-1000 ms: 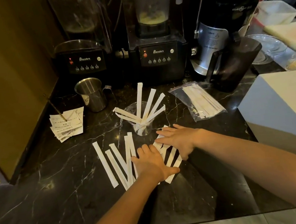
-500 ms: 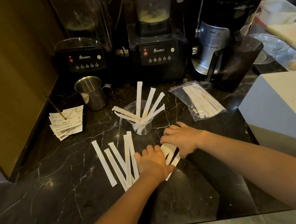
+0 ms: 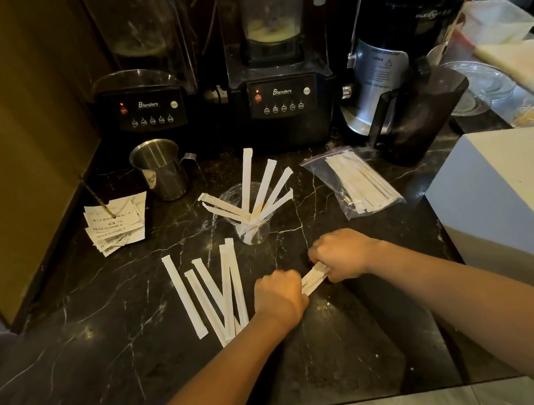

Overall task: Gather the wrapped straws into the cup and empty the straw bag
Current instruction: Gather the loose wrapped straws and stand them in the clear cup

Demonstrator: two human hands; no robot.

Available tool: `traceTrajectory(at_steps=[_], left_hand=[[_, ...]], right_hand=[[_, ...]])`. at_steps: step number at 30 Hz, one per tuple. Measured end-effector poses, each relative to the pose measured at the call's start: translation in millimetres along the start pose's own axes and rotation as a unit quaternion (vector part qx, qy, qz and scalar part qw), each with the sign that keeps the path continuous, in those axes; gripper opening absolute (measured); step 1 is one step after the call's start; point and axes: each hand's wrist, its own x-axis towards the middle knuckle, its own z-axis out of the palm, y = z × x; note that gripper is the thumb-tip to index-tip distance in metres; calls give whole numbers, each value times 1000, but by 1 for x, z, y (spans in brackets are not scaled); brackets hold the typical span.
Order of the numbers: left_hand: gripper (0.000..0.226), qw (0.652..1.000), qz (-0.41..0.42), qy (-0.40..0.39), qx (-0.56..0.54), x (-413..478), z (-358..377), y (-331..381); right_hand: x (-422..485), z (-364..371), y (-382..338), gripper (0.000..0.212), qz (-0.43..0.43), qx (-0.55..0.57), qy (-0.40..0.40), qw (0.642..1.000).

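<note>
Loose straws (image 3: 212,297) lay left of both hands (image 3: 279,295) (image 3: 342,253) — clamped on a bundle (image 3: 312,278); cup (image 3: 250,218) held six, bag (image 3: 356,180) w/ more.

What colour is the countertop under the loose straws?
Black countertop with thin white marble-like veins, seen in the head view, the only one.

white wrapped straws (image 3: 210,297) on black white-veined marble counter (image 3: 104,330).

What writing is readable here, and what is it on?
"Blenders": left blender base.
"Blenders": right blender base.
Numbers under the buttons of both: too small to read.
Dark grinder: faint brand lettering, unreadable.
Its silver warning label: blurred.
Paper slips: print too small.
</note>
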Motion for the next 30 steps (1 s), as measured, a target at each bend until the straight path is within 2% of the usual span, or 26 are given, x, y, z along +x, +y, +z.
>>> traceTrajectory(at_steps=[13, 21, 27, 30], left_hand=[[30, 999, 45, -17, -1, -2, -8, -1], [27, 998, 52, -16, -16, -10, -39, -32], [26, 995, 31, 42, -81, -44, -94, -66], [46, 975, 11, 137, -172, -68, -120, -95]], right_hand=[[-5, 3, -3, 28, 7, 23, -21, 999], [-9, -18, -16, 24, -8, 7, 25, 1000], [-16, -49, -44, 23, -18, 86, 99, 991], [-12, -57, -61, 24, -14, 175, 122, 977]])
